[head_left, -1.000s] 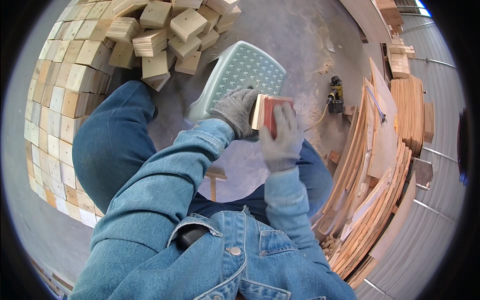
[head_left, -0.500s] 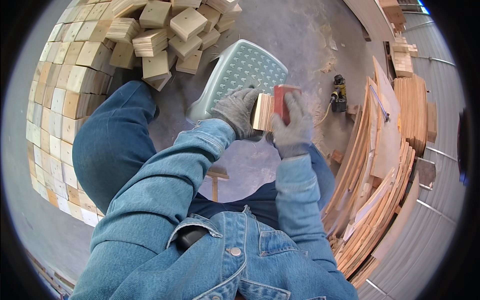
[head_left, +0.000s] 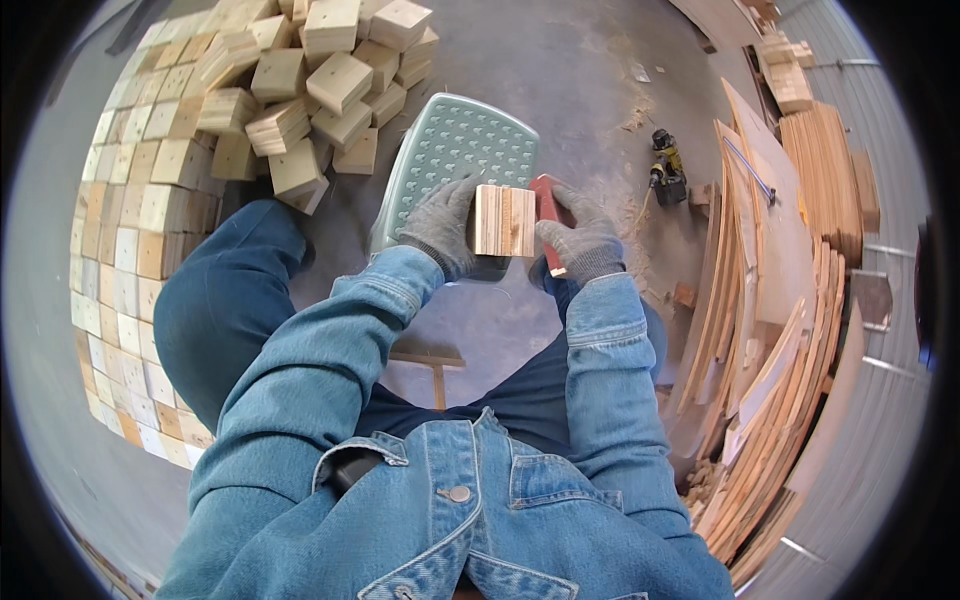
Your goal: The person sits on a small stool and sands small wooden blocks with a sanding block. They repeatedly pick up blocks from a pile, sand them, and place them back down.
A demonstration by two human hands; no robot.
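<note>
"Head camera, looking down: how are your fingers set?"

"My left hand (head_left: 441, 226) is curled round the left side of a wooden block (head_left: 504, 222), layered edges facing up, by the near end of the green stool (head_left: 478, 140). That grip, I'd judge, leaves its right side uncovered."

"And the other?"

"My right hand (head_left: 587, 236) is closed round a red slab (head_left: 546, 206), on edge just beside the block; I can't tell whether they touch. Held so, its broad side seems turned toward the wood."

"Anything in the way?"

"My left leg (head_left: 232, 300) bars easy reach to the stacked blocks (head_left: 140, 240). Beyond it, loose blocks (head_left: 341, 82) lie heaped past the stool. On my right, a yellow-and-black drill (head_left: 667, 168) and long boards (head_left: 790, 385) crowd that side."
</note>
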